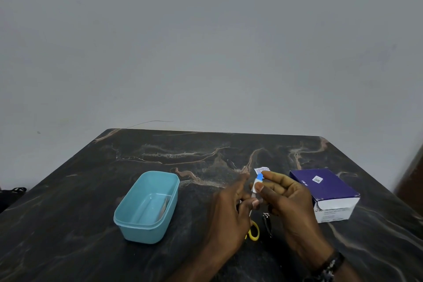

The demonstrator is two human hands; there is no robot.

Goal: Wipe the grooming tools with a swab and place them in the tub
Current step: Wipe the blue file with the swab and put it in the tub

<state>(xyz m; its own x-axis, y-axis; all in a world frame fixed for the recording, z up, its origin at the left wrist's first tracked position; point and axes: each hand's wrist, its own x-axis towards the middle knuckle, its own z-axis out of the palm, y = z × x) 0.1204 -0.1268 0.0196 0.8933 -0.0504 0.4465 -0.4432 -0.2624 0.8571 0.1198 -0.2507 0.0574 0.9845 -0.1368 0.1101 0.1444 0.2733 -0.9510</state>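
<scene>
Teal plastic, the tub (pixel 146 207) sits left of our hands on the dark marble table (pixel 68 224). Our right hand (pixel 289 199) pinches a swab packet (pixel 258 179); our left hand (pixel 231 206) grips a slim white tool (pixel 252 197). Yellow-handled scissors (pixel 253 232) and nail clippers (pixel 267 222) lie beneath.

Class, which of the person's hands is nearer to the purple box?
Right. The right hand is just beside the purple box, on its left; the left hand is farther left, toward the blue tub.

Tub (pixel 146 207) left on table (pixel 68 213) — box (pixel 327 192) right; my hands (pixel 231 208) between, scissors (pixel 253 232) and clipper (pixel 267 224) under them.
</scene>
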